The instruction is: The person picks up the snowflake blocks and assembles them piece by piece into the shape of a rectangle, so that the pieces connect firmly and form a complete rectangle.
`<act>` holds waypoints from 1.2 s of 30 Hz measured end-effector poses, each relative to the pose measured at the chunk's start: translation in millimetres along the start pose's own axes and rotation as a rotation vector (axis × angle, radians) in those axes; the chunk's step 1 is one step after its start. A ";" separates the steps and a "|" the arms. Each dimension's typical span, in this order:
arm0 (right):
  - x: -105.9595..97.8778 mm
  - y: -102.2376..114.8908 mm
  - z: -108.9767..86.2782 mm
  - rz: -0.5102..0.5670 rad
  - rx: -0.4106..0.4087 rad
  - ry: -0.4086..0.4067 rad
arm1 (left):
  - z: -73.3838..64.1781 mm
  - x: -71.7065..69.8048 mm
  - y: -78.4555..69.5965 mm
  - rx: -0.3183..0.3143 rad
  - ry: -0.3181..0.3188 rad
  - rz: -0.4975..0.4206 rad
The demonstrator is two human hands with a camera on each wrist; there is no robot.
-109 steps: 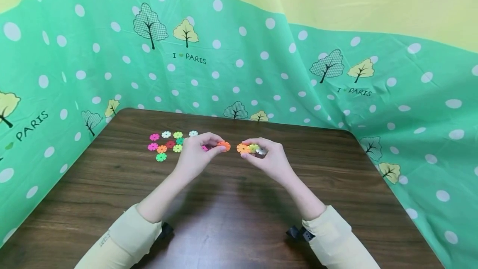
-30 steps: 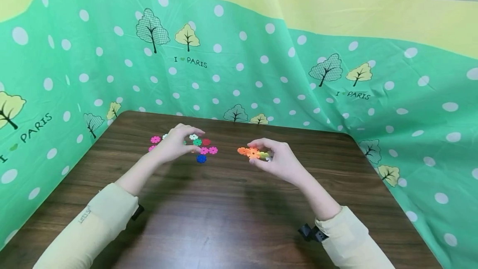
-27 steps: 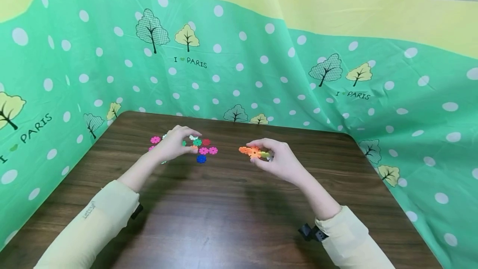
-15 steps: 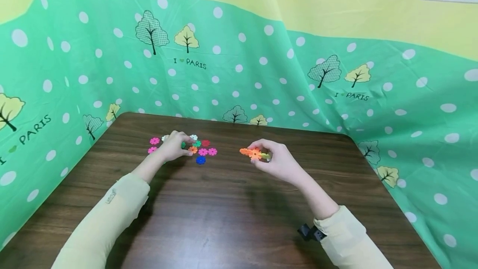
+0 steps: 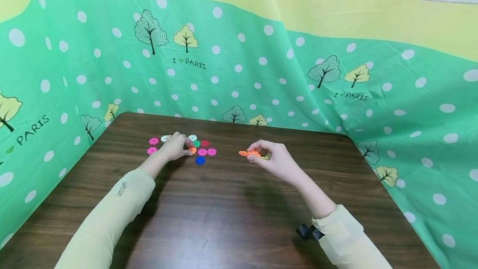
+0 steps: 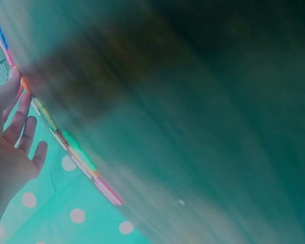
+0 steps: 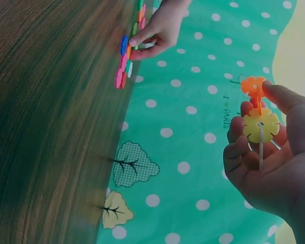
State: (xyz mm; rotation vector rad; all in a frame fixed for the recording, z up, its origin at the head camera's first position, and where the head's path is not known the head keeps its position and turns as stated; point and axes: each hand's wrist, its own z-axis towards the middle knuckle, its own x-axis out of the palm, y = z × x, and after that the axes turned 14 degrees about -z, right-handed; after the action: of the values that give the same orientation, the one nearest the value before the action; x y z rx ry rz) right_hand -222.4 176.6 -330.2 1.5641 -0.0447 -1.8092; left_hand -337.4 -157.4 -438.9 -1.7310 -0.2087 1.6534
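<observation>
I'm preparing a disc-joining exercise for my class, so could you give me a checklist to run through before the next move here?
1. Right hand holds the joined discs: ok.
2. Left hand pinches the orange disc at the pile: ok.
3. Orange disc lifted clear of the table: cannot tell.
4. Orange disc brought up to the joined discs: not ok, a gap separates them.
5. Blue disc out of both hands' grasp: ok.
</observation>
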 end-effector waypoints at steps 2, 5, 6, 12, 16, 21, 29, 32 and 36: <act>-0.2 -0.3 0.5 0.003 -0.005 -0.004 | 0.3 -0.2 0.2 -0.015 0.012 -0.018; -0.2 -0.8 0.9 0.017 -0.014 -0.011 | -0.3 -1.2 0.6 -0.011 0.023 -0.036; 0.1 -1.4 1.1 0.022 -0.017 -0.014 | -0.6 -1.6 1.1 -0.006 0.026 -0.050; 4.0 -4.6 2.6 0.060 -0.018 -0.021 | -2.5 -3.9 0.2 0.018 0.025 -0.147; 5.3 -5.4 3.1 0.054 -0.009 -0.029 | -6.0 -6.9 -7.3 0.019 -0.005 -0.195; 5.4 -6.1 3.0 0.055 -0.007 -0.034 | -12.2 -15.9 -25.5 0.013 -0.091 -0.269; 5.6 -3.9 3.5 0.080 0.007 -0.011 | -26.9 -30.1 -63.2 0.060 -0.203 -0.373; 6.3 -3.1 4.0 0.086 0.016 -0.002 | -35.7 -34.0 -80.9 0.087 -0.233 -0.417; 7.1 -1.6 4.8 0.085 0.009 -0.007 | -46.8 -36.7 -99.4 0.067 -0.260 -0.518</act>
State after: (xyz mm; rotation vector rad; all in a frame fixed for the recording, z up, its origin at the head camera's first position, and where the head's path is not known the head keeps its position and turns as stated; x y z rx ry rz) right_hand -227.2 172.0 -335.6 1.5396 -0.1214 -1.7503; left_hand -265.1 -124.1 -354.7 -1.2666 -0.6566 1.4646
